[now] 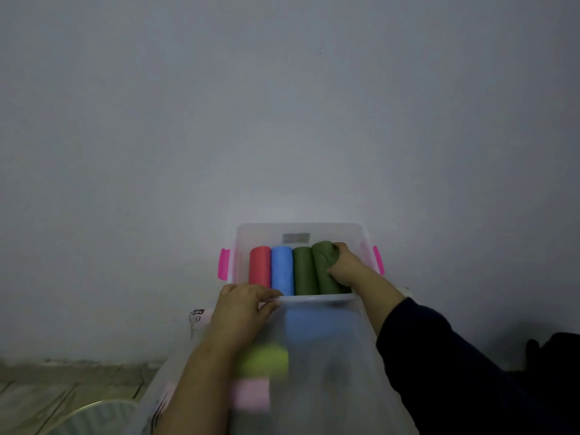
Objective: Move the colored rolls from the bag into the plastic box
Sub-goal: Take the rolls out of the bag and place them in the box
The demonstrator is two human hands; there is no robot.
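Nearest, at the bottom edge: a pale ribbed rim (94, 412) on the wooden floor (37, 394) at left, and something dark (552, 359) at right. Just beyond, a translucent plastic bag (329, 372) filling the near centre, with blurred rolls showing through it: a pink roll (251, 394) nearest, a lime-green roll (266, 359) behind it, a blue shape (317, 324) farther back, possibly another roll. Long axes of these too blurred to call.

At the bag's far edge, the left hand (241, 312), fingers curled and pinching the plastic where it meets the near rim of the clear plastic box (301, 229), apparently steadying both.

Farther, inside the box with its pink side latches (223, 264), four rolls lying side by side, touching, long axes running near to far: red roll (260, 266) at left, blue roll (281, 270), dark green roll (303, 271), then a second dark green roll (324, 268) at right, tilted slightly leftward at its far end. Right hand (345, 265), arm in a dark sleeve (439, 356), wrapped around that last roll from the right, fingers over its far end, thumb at its near side.

Judged: placing step in hand, roll seating into the gap by the right wall. Remaining rolls directly below and near of both hands, the left hand closer. Grey wall (282, 105) behind.
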